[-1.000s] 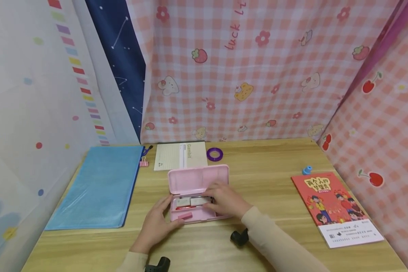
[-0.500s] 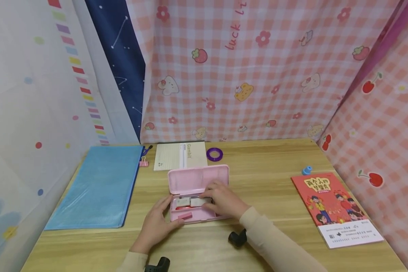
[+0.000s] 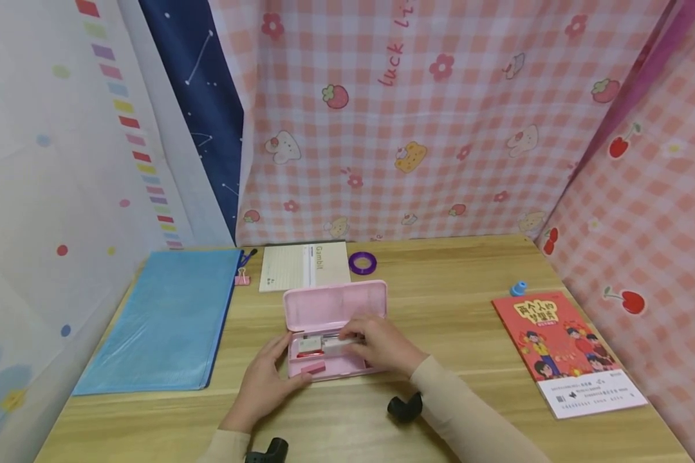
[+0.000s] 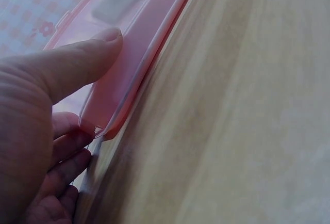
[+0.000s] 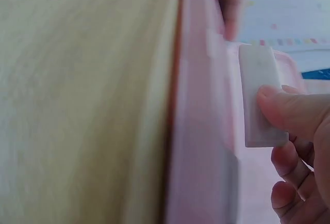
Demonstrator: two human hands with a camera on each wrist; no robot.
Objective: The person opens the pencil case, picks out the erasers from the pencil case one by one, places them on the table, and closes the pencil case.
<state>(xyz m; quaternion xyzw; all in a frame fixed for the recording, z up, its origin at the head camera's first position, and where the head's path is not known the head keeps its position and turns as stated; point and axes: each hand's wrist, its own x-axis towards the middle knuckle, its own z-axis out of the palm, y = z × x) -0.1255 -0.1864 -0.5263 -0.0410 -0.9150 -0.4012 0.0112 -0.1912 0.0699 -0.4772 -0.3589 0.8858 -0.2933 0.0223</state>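
Note:
A pink pencil case [image 3: 333, 308] lies with its lid raised in the head view. My left hand [image 3: 264, 384] grips its left end, the thumb over the front side and the fingers at the corner. My right hand [image 3: 387, 346] pinches a white block eraser [image 5: 257, 72] over the case, thumb on its face in the right wrist view. Inside the case lie another whitish block [image 3: 310, 344], a red pen-like item [image 3: 309, 354] partly hidden, and a small pink block [image 3: 313, 368] in the front compartment.
A notepad [image 3: 286, 267] and purple tape roll [image 3: 362, 263] lie behind the case. To the left are a blue folder [image 3: 162, 321] and a pink binder clip [image 3: 242, 278]. A red book [image 3: 562, 334] and a small blue cone-shaped item [image 3: 518, 289] lie at right.
My right hand has shifted slightly toward the front of the case with the white eraser. My left hand stays at the case's left end. The head view has turned a little.

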